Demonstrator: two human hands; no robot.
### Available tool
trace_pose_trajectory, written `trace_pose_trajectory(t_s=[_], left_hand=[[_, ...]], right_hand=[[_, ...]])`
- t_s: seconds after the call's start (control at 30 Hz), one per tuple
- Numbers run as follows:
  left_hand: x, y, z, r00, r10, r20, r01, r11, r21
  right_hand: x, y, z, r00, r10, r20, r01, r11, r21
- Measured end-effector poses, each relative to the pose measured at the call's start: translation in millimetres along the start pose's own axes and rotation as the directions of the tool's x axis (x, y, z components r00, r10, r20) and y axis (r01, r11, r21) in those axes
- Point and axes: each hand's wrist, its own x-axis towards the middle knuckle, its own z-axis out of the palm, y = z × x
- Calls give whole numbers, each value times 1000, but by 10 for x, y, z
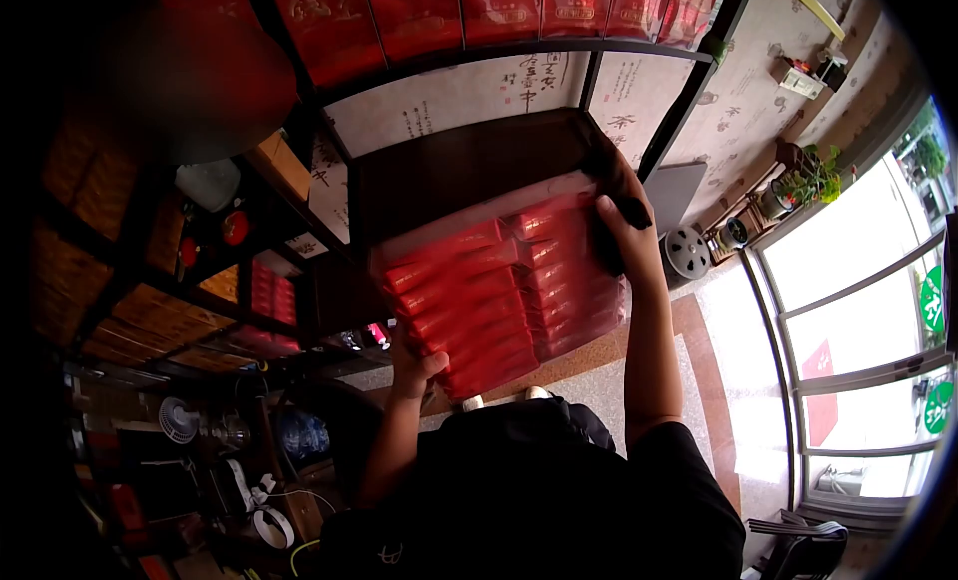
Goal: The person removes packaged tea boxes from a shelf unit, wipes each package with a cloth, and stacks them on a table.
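Observation:
A see-through pack of red packets (469, 301), stacked in two columns, is held in front of my body. My left hand (414, 366) grips its lower left corner, with the thumb on the near face. At the upper right edge, my right hand (629, 236) is closed around the side of the pack; some of its fingers are hidden or in shadow. Just beyond the pack is a dark brown shelf board (449, 171). The pack's far edge overlaps the board in view, and I cannot tell whether they touch.
Red printed packages (419, 21) line the shelf above. Another rack at the left holds wooden boxes (165, 316) and red packs (272, 296). Lower left are a small fan (180, 420) and a water jug (301, 435). Glass doors (848, 331) and a folded chair (798, 545) stand at the right.

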Motion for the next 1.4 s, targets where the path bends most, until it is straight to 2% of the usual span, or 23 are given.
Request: trace_pose_trajectory(t_s=[0.03,0.13,0.3,0.37,0.43,0.5,0.57,0.7,0.77,0.8,0.87,0.9,0.97,1.0,1.03,1.07,1.1,1.13,1.17,1.2,1.27,1.33,1.4], left_hand=[[-49,-57,-32,998,-56,-19,55,996,-65],[-84,-115,-35,991,-119,-67,104,976,-191],[-149,-221,-173,985,-159,-68,141,964,-225],[-140,-244,-91,983,-134,-123,98,960,-262],[-131,-228,-86,978,-113,-175,57,953,-299],[-88,-174,-188,955,-190,-228,89,916,-390],[-80,-173,-301,943,-203,-264,91,919,-383],[-9,-141,-389,970,-206,-129,153,931,-332],[28,-98,-360,974,-223,46,227,937,-266],[38,-33,-221,965,-261,-26,246,934,-258],[61,-67,-227,972,-230,45,234,961,-146],[85,-70,-180,978,-196,70,203,973,-110],[144,-67,-98,985,-156,77,163,981,-105],[188,-64,-46,989,-118,84,126,987,-102],[290,20,70,990,-113,82,122,987,-103],[409,132,199,995,-96,34,95,995,32],[457,208,309,997,-74,-14,75,983,166],[438,216,373,997,-71,-19,73,984,164],[418,216,431,997,4,78,-18,984,179],[391,215,496,981,77,177,-110,976,186],[260,207,666,930,71,361,-98,994,56],[166,159,820,880,51,472,-37,999,-39],[100,-95,760,852,21,524,32,995,-92]], right_hand=[[42,-30,-64,989,64,130,-87,980,181],[-63,35,-92,945,262,194,-313,893,322],[-473,610,-272,797,589,132,-587,703,402],[-600,651,-241,766,615,187,-605,592,532],[-828,520,-161,709,700,82,-672,637,377],[-1155,728,-290,617,756,218,-770,523,365],[-1429,1071,-440,747,602,281,-665,667,336],[-1562,1255,-715,698,618,362,-714,637,290],[-1333,779,-592,751,615,240,-660,698,279],[-1252,780,-627,811,540,226,-585,762,279],[-1136,742,-645,925,367,102,-375,832,409],[-1041,488,-575,925,365,103,-374,832,409],[-919,134,-523,920,383,-87,-327,870,368],[-953,11,-588,861,500,-90,-404,782,474],[-1008,16,-639,931,333,-148,-249,877,410],[-1140,203,-825,975,174,-137,-129,949,287],[-1064,-90,-636,985,59,-160,-14,963,269],[-986,-387,-445,982,-57,-180,102,963,249],[-1025,-335,-448,968,-153,-198,152,988,-20],[-1064,-283,-450,945,-247,-214,180,940,-290],[-900,-494,-133,876,-476,-78,344,730,-590],[-738,-585,161,772,-625,119,499,478,-723],[-711,-541,302,710,-659,249,610,399,-685]])
